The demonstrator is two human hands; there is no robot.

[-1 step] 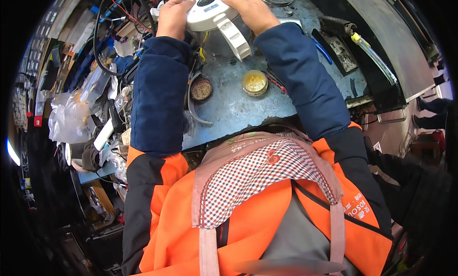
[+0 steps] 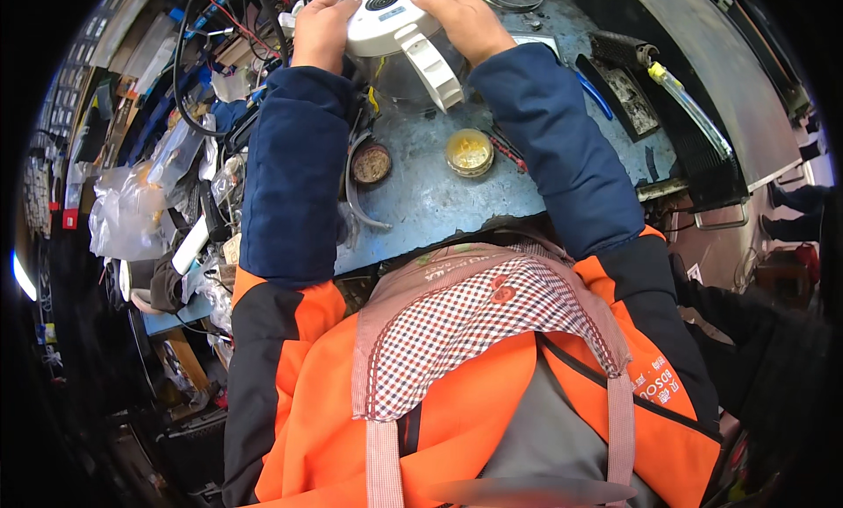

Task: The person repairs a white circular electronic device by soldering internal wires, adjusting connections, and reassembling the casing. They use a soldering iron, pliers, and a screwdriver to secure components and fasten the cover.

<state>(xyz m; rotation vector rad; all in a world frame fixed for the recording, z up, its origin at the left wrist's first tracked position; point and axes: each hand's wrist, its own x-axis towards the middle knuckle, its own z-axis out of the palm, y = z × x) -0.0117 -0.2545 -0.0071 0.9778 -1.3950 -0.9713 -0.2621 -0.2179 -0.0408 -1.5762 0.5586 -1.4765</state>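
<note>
Ok so both hands are on the white-topped container rn: L hand (image 2: 323, 32) is curled at one side of the white top (image 2: 392, 32), R hand (image 2: 470, 23) has its thumb on top at the other side, but some fingers run out of view so idk exactly how tight either grip is. Container's right btwn the hands, handle (image 2: 430, 69) angled toward the person, clear body (image 2: 395, 79) under the top. Progress-wise, imo top and body look together, w/ handle on, so that bit's prob done; can't tell if it's fully seated or what's left inside. Nearer the person than the R hand, the jar of yellow stuff (image 2: 469, 153) and, nearer than the L hand, the round brown tin (image 2: 371, 164) sit on the table (image 2: 421, 205), untouched atm.
</note>
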